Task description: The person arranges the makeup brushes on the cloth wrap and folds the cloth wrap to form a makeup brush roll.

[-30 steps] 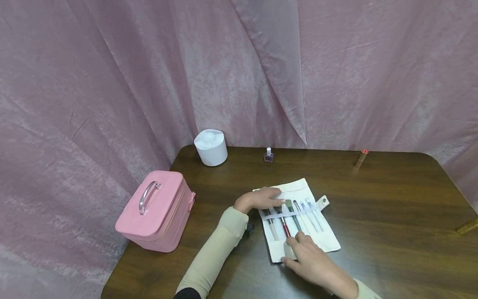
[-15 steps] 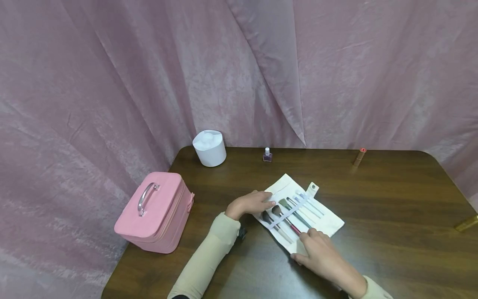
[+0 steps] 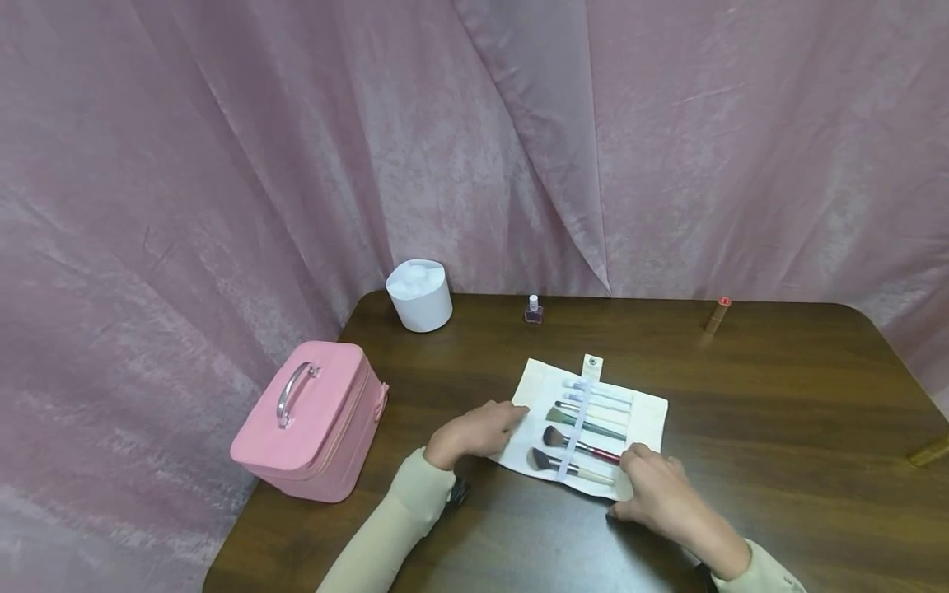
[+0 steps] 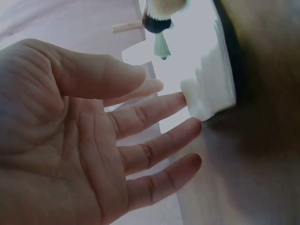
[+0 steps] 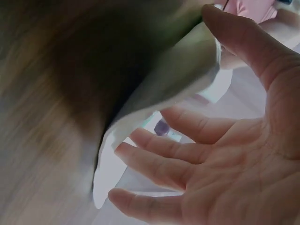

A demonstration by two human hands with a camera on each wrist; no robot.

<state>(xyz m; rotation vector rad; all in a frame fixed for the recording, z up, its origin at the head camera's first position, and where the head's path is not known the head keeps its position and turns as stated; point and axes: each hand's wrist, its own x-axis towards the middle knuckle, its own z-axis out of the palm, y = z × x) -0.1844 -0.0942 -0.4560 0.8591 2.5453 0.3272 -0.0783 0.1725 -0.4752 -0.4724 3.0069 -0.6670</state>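
Note:
A white cloth brush roll [image 3: 647, 424] lies spread on the table, its snap tab pointing to the back. Several makeup brushes, among them one with a dark red handle [image 3: 596, 451], sit under its elastic strap, bristles to the left. My left hand [image 3: 478, 430] is at the roll's left edge; in the left wrist view its fingers [image 4: 159, 145] are loosely extended, fingertips right at the cloth. My right hand [image 3: 660, 487] touches the near right corner. In the right wrist view its fingers [image 5: 159, 166] are nearly straight over the cloth, the thumb apart near the corner.
A pink vanity case [image 3: 307, 420] with a metal handle stands at the left. Along the back are a white round container [image 3: 421, 298] with white contents, a nail polish bottle [image 3: 534, 310] and a lipstick [image 3: 717, 315]. A gold tube [image 3: 930, 450] lies at the right edge.
The brush roll has turned counterclockwise, so its bristle ends swing from the back to the left. My left hand has moved left and nearer; my right hand has moved right.

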